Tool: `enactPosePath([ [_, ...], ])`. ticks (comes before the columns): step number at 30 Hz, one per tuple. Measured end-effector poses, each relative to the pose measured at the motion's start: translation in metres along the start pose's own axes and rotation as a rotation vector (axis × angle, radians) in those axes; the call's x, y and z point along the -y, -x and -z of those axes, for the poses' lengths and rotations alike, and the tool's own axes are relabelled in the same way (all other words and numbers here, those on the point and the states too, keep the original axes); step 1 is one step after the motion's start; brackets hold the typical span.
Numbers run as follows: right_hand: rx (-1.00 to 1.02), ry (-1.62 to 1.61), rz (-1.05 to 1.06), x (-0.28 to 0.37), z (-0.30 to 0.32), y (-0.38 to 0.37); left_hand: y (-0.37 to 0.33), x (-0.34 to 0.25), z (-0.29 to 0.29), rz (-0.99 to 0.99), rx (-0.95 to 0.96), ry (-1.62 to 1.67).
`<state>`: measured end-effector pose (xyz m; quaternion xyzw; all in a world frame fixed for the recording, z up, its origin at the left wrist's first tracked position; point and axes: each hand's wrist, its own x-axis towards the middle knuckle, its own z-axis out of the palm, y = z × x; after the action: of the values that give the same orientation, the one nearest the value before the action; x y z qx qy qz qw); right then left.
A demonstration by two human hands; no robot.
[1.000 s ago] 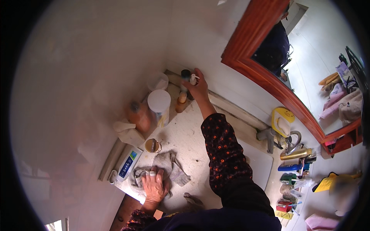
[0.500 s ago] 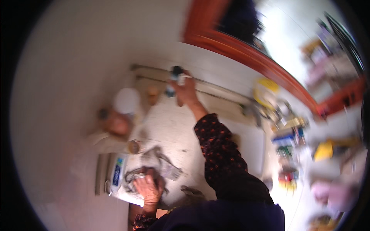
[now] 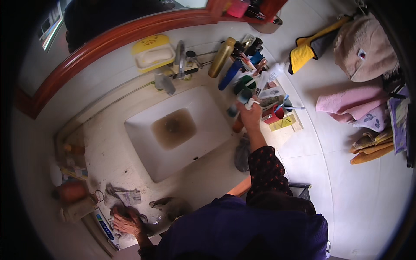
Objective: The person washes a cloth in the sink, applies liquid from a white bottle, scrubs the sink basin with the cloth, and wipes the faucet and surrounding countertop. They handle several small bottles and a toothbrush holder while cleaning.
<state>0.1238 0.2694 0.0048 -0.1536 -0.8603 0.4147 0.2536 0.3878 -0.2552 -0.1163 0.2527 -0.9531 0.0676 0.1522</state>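
My left hand [image 3: 126, 222] lies with bent fingers on a crumpled dark grey cloth [image 3: 138, 213] at the counter's near left corner. Above it is a lighter grey cloth [image 3: 130, 197]. At the right of the sink, my right hand [image 3: 250, 116] is closed round a small bottle [image 3: 244, 96] with a dark teal top; blur and fingers hide its body. A white piece shows at the fingers. Close by stand a red cup [image 3: 273, 115] holding toothbrushes and a crowd of bottles. The white sink [image 3: 203, 130] contains murky brown water [image 3: 167, 136].
A metal tap [image 3: 179, 58] and a yellow soap dish [image 3: 152, 53] are behind the sink. A gold can [image 3: 222, 57] and a blue bottle [image 3: 230, 73] stand at the back right. Dark cloths [image 3: 242, 152] lie on the front edge. Towels [image 3: 346, 103] hang on the right wall.
The view has swung right, bringing the sink into sight. My right hand has carried the bottle from the counter's left part to its right side. My left hand stays on the cloth.
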Motion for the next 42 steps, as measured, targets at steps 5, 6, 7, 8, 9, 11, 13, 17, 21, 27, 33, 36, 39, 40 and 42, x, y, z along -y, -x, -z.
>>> enactPosePath([
  [5,-0.141,-0.005,0.071,-0.084,0.022,-0.024,-0.005,-0.003,-0.001,-0.015,-0.042,-0.027],
  [6,-0.13,-0.041,0.038,-0.093,0.023,-0.026,-0.006,-0.003,0.001,-0.015,-0.04,-0.034],
  [7,-0.114,-0.075,0.007,-0.096,0.024,-0.029,-0.005,-0.003,0.003,-0.005,-0.031,-0.04],
  [8,-0.098,-0.109,-0.025,-0.099,0.024,-0.03,-0.006,-0.004,0.004,0.005,-0.022,-0.045],
  [9,-0.08,-0.11,-0.057,-0.103,0.022,-0.032,-0.007,-0.003,0.006,0.014,-0.013,-0.05],
  [11,-0.051,-0.104,-0.113,-0.106,0.022,-0.036,-0.007,-0.006,0.007,0.019,-0.006,-0.033],
  [13,-0.075,-0.145,-0.055,-0.102,0.025,-0.033,-0.007,-0.009,0.009,0.025,0.002,-0.032],
  [17,-0.214,-0.209,-0.01,-0.098,0.026,-0.023,-0.006,-0.012,0.01,0.051,0.037,-0.063],
  [21,-0.206,-0.247,-0.071,-0.116,0.034,-0.021,-0.01,-0.026,0.015,0.017,0.019,-0.03],
  [27,-0.352,-0.059,0.069,-0.132,0.007,-0.035,0.0,-0.01,0.014,-0.043,-0.15,0.056],
  [33,-0.226,0.117,0.051,-0.163,0.025,-0.02,-0.026,-0.028,0.023,0.016,-0.057,0.174],
  [36,-0.248,0.203,0.084,-0.144,0.044,0.0,-0.01,-0.014,0.025,0.108,0.044,0.197],
  [39,-0.167,0.141,-0.023,-0.147,0.061,0.008,0.002,-0.01,0.032,0.121,0.075,0.228],
  [40,-0.128,0.08,-0.107,-0.155,0.067,0.007,0.002,-0.011,0.034,0.121,0.068,0.247],
  [42,-0.087,-0.132,-0.172,-0.167,0.074,-0.003,-0.004,-0.017,0.041,0.111,0.057,0.287],
])
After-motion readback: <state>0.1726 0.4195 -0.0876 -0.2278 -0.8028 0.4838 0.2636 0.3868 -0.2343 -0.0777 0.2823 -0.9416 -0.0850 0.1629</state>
